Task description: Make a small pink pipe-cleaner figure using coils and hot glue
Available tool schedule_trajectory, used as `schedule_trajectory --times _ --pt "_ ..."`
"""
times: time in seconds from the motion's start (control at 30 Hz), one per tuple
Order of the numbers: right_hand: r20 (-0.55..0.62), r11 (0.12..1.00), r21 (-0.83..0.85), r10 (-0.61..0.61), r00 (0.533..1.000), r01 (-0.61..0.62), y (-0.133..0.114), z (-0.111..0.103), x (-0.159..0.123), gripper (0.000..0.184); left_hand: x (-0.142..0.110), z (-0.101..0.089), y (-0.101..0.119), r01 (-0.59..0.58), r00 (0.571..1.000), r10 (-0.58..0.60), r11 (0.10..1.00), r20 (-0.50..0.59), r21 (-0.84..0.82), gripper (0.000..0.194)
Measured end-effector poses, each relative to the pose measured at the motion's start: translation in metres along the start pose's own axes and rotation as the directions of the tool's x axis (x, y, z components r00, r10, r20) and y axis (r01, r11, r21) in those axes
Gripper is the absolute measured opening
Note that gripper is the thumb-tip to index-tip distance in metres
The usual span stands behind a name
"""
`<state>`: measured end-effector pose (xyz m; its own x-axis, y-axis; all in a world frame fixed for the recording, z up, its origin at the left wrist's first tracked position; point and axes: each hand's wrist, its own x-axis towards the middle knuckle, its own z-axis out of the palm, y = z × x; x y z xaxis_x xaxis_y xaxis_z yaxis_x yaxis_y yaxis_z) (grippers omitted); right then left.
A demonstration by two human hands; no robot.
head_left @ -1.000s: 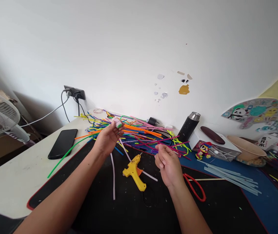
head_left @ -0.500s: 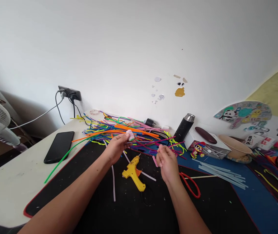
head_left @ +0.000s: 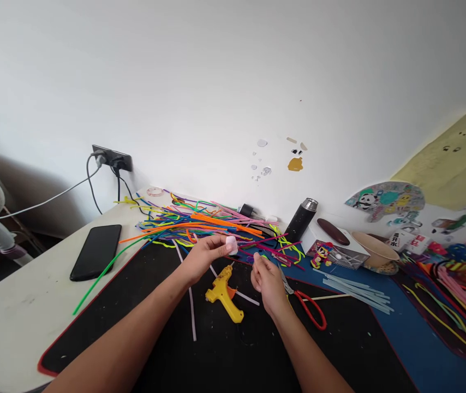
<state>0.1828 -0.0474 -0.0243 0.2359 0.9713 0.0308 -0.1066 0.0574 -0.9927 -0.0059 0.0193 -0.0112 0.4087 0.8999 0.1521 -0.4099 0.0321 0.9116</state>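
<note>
My left hand (head_left: 210, 255) pinches a small pale pink and white piece (head_left: 231, 245), fuzzy-looking and rounded, between thumb and fingers. To its right is my right hand (head_left: 266, 281), its fingers closed in a pinch; whatever may be in them is too small to make out. The two hands are apart. A yellow glue gun (head_left: 225, 297) lies on the black mat between the forearms, with a pale stick at its back. Red-handled scissors (head_left: 310, 310) rest just right of my right hand, partly hidden by it.
Many coloured pipe cleaners (head_left: 200, 221) are heaped along the wall. A phone (head_left: 96, 252) lies on the left. At the right stand a black flask (head_left: 302, 219), a small colourful figure (head_left: 322, 255) and a bowl (head_left: 374, 248), with several translucent glue sticks (head_left: 358, 292) in front.
My left hand has moved right and slightly down with the pale piece, closer to my right hand. The piece is turned differently. More of the scissors shows, and the view has shifted right.
</note>
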Motion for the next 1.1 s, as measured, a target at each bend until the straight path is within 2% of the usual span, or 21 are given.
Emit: schedule_trajectory --times 0.2,0.4,0.53,0.73,1.1 --pt "-0.037 1.000 0.013 0.027 0.999 -0.027 -0.013 -0.006 -0.004 0.070 -0.005 0.004 -0.001 -0.044 0.988 0.024 0.991 0.151 0.127 0.029" --pt "-0.003 0.987 -0.105 0.124 0.992 -0.124 -0.010 -0.016 0.001 0.062 -0.006 0.005 -0.002 -0.051 0.988 0.030 0.990 0.154 0.135 0.028" --pt "0.058 0.979 -0.179 0.113 0.992 -0.101 -0.011 -0.019 0.002 0.057 -0.006 0.007 0.002 -0.049 0.988 0.029 0.990 0.151 0.131 0.030" --pt "0.101 0.975 -0.199 0.123 0.987 -0.101 -0.015 -0.019 0.003 0.049 -0.006 0.006 0.001 -0.061 0.985 0.034 0.986 0.172 0.156 0.035" --pt "0.065 0.972 -0.227 0.081 0.995 -0.065 -0.018 -0.023 0.003 0.051 -0.007 0.008 0.002 -0.068 0.982 0.037 0.984 0.186 0.163 0.031"
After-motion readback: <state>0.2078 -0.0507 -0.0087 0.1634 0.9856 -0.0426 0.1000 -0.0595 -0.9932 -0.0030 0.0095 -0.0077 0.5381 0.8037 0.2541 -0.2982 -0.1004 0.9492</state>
